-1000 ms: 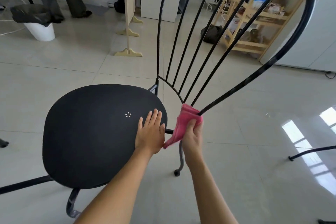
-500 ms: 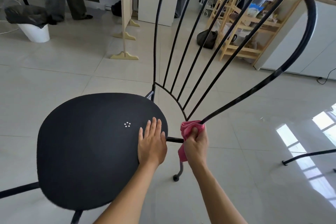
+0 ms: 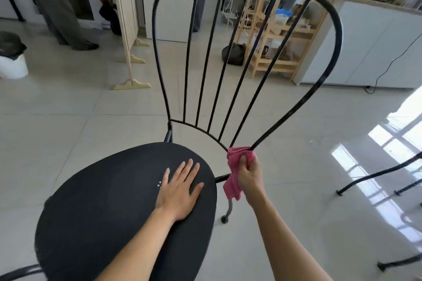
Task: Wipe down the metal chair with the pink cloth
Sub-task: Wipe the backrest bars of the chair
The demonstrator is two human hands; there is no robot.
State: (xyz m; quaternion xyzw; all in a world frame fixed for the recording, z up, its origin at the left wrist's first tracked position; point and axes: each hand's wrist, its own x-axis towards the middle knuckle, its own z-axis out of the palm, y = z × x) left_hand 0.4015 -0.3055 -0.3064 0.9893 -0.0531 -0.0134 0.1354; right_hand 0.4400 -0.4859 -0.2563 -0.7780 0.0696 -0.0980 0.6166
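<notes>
Fingers [image 3: 243, 159] around pink cloth [image 3: 235, 173]

The floor [image 3: 68, 121] is laid with pale glossy tiles, and bright window light is reflected on it at the right. A wooden shelf unit [image 3: 280, 48] filled with oddments is set against white cabinets [image 3: 370, 52]. A white bin [image 3: 12, 66] lined with a dark bag is seen at far left, near a cream wooden stand [image 3: 127, 29]
</notes>
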